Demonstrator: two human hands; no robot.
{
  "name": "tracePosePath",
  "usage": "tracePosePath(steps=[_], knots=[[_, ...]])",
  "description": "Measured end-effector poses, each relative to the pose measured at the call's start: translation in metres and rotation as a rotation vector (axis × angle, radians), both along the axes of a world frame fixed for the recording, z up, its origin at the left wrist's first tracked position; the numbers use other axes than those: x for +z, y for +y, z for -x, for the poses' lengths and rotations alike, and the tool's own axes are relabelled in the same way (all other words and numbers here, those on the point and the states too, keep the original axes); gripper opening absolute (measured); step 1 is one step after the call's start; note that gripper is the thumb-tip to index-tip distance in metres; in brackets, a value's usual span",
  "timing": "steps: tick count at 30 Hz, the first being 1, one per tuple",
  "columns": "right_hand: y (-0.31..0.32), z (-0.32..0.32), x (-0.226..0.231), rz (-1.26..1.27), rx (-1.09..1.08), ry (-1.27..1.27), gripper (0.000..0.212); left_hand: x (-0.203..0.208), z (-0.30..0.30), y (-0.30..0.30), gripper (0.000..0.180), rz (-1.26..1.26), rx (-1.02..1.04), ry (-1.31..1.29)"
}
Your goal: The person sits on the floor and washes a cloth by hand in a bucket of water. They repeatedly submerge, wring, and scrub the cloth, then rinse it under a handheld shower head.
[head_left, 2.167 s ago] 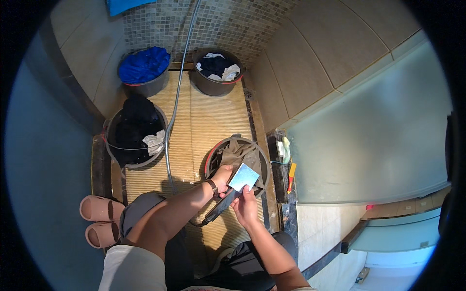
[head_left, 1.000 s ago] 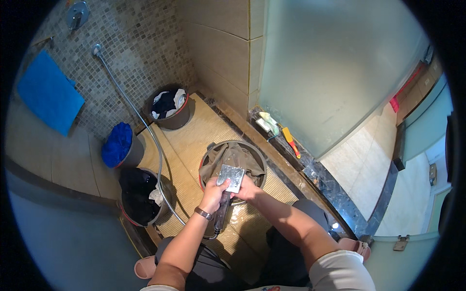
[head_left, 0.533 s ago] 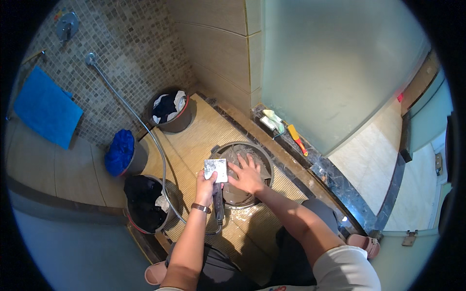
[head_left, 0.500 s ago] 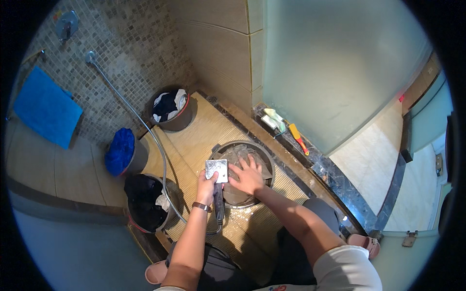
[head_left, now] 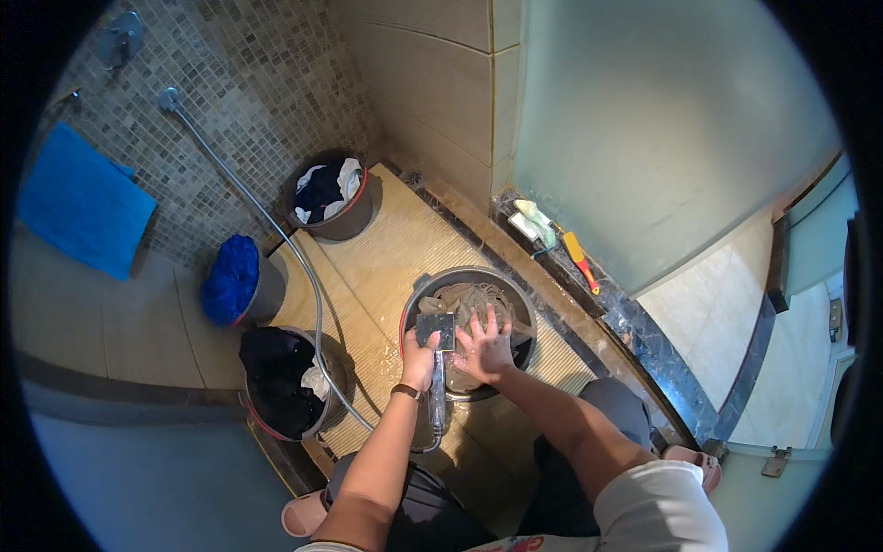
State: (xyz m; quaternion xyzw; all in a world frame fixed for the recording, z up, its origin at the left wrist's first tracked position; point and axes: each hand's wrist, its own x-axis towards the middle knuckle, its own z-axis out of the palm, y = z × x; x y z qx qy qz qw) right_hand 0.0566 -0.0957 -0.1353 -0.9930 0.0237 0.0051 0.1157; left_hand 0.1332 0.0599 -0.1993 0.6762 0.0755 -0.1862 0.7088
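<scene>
While four buckets stood on the shower floor, the left hand (head_left: 420, 354) gripped one shower head (head_left: 436, 331), fingers closed round it, over the near grey bucket (head_left: 418, 293). The right hand (head_left: 485, 346) lay spread flat, holding nothing, on the beige cloth (head_left: 464, 302) inside that bucket. A far bucket (head_left: 354, 219) held dark and white clothes, another (head_left: 265, 293) a blue cloth, the fourth (head_left: 331, 394) black clothes. Whether any held water could not be made out.

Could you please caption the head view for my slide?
Left hand holds a shower head over a bucket; right hand presses laundry.
</scene>
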Motion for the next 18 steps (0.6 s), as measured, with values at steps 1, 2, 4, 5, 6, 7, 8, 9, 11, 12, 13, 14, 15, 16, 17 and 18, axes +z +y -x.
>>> tracePosePath(steps=[1, 2, 4, 5, 6, 7, 8, 9, 11, 12, 13, 14, 15, 16, 17, 18], knots=[[-0.004, 0.004, -0.004, 0.027, -0.018, -0.122, 0.061, 0.011, 0.004, -0.008, 0.031, 0.039, -0.011, 0.076], [-0.011, 0.007, -0.006, -0.020, -0.055, -0.061, 0.059, 0.034, 0.012, -0.018, 0.030, 0.072, -0.028, 0.156], [-0.009, -0.001, 0.009, -0.124, -0.092, 0.038, 0.056, 0.059, 0.012, -0.020, 0.027, 0.089, -0.021, 0.207], [-0.005, -0.003, 0.024, -0.143, -0.122, -0.041, 0.049, 0.064, 0.010, -0.018, 0.026, 0.075, -0.010, 0.191], [-0.002, -0.006, 0.025, -0.146, -0.106, -0.044, 0.044, 0.068, 0.007, -0.016, 0.024, 0.061, 0.001, 0.175], [-0.004, -0.005, 0.024, -0.147, -0.098, -0.040, 0.039, 0.080, 0.008, -0.018, 0.024, 0.062, -0.010, 0.145], [-0.002, -0.005, 0.029, -0.150, -0.082, -0.035, 0.034, 0.088, 0.006, -0.015, 0.024, 0.099, -0.036, 0.129], [0.001, 0.002, 0.034, -0.159, -0.041, -0.063, 0.023, 0.097, 0.005, -0.012, 0.025, 0.122, -0.034, 0.153], [0.007, 0.019, 0.013, -0.288, 0.063, 0.044, 0.021, 0.121, 0.009, -0.016, 0.026, 0.154, -0.035, 0.195], [0.014, 0.032, 0.001, -0.318, 0.094, 0.093, 0.021, 0.127, 0.010, -0.016, 0.027, 0.155, -0.024, 0.210], [0.024, 0.046, -0.001, -0.349, 0.132, 0.147, 0.022, 0.129, 0.012, -0.012, 0.028, 0.157, -0.003, 0.228], [0.031, 0.058, -0.001, -0.342, 0.147, 0.196, 0.023, 0.127, 0.012, -0.009, 0.028, 0.148, -0.011, 0.228], [0.031, 0.055, -0.004, -0.424, 0.108, 0.263, 0.022, 0.122, 0.010, -0.006, 0.028, 0.140, -0.019, 0.229], [0.020, 0.045, -0.007, -0.494, 0.053, 0.323, 0.022, 0.122, 0.011, -0.011, 0.027, 0.142, -0.044, 0.226], [0.008, 0.032, -0.008, -0.567, 0.002, 0.376, 0.021, 0.123, 0.015, -0.015, 0.027, 0.149, -0.035, 0.221], [-0.004, 0.023, -0.009, -0.639, -0.051, 0.428, 0.022, 0.122, 0.020, -0.021, 0.026, 0.148, -0.036, 0.232]])
